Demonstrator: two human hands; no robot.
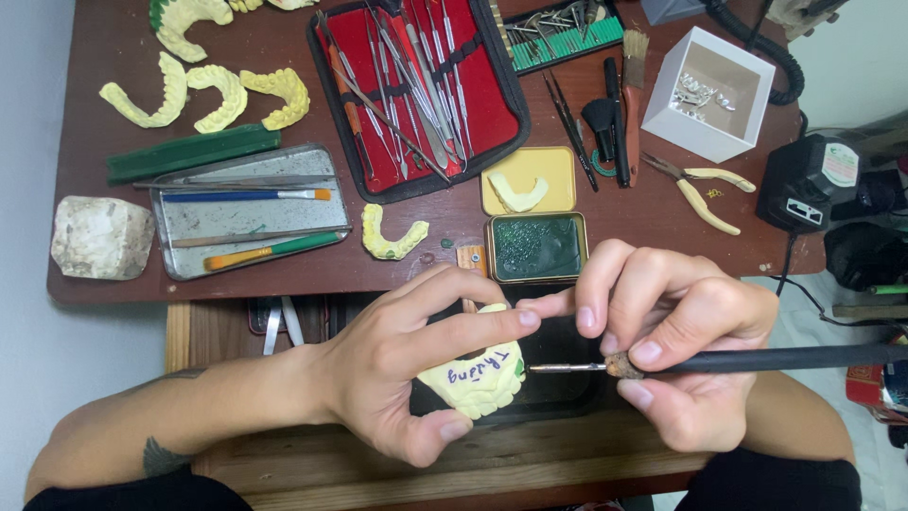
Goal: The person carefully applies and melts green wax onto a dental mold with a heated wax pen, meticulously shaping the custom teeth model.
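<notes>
While the left hand gripped a yellow dental cast over an open drawer, fingers covered much of the cast, hiding its teeth. The right hand pinched a black-handled tool, its thin metal tip just beside the cast; the handle ran off the frame's edge. Behind them, a brown wooden table carried a red instrument case, a metal tray of brushes, more casts and a green tin.
</notes>
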